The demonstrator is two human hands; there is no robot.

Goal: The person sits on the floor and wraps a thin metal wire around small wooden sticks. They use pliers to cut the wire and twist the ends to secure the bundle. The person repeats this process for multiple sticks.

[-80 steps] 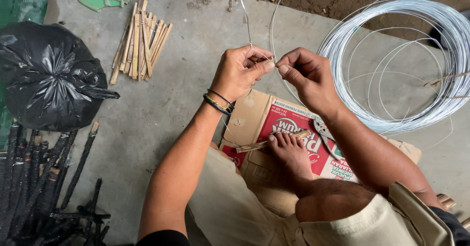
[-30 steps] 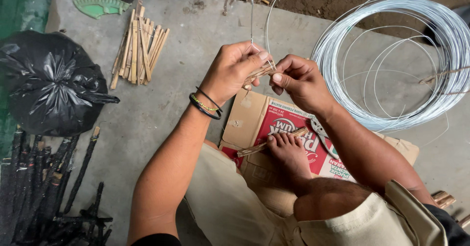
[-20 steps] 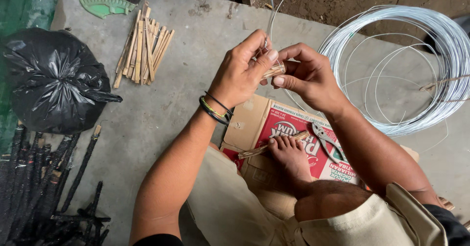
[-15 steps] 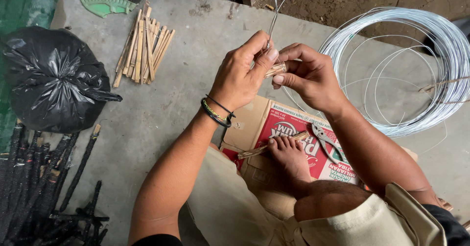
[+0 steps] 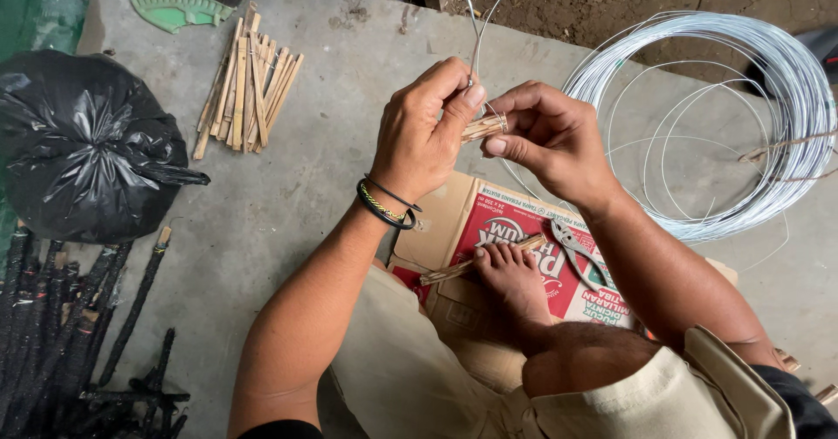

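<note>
1. Left hand (image 5: 423, 133) pinches the wire (image 5: 476, 33) against the sticks (image 5: 483, 128); right hand (image 5: 546, 138) pinches the bundle's end, held above the cardboard (image 5: 454, 221)
2. Binding appears underway; next move needs firm tension on the wire

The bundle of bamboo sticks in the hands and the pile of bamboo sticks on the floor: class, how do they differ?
The bundle of bamboo sticks is pinched between the left hand and right hand, up off the ground; the pile of bamboo sticks lies untouched on the concrete floor. The bundle is short and tightly packed with wire running to it; the pile is loose, splayed and longer. Both are pale split bamboo.
</note>
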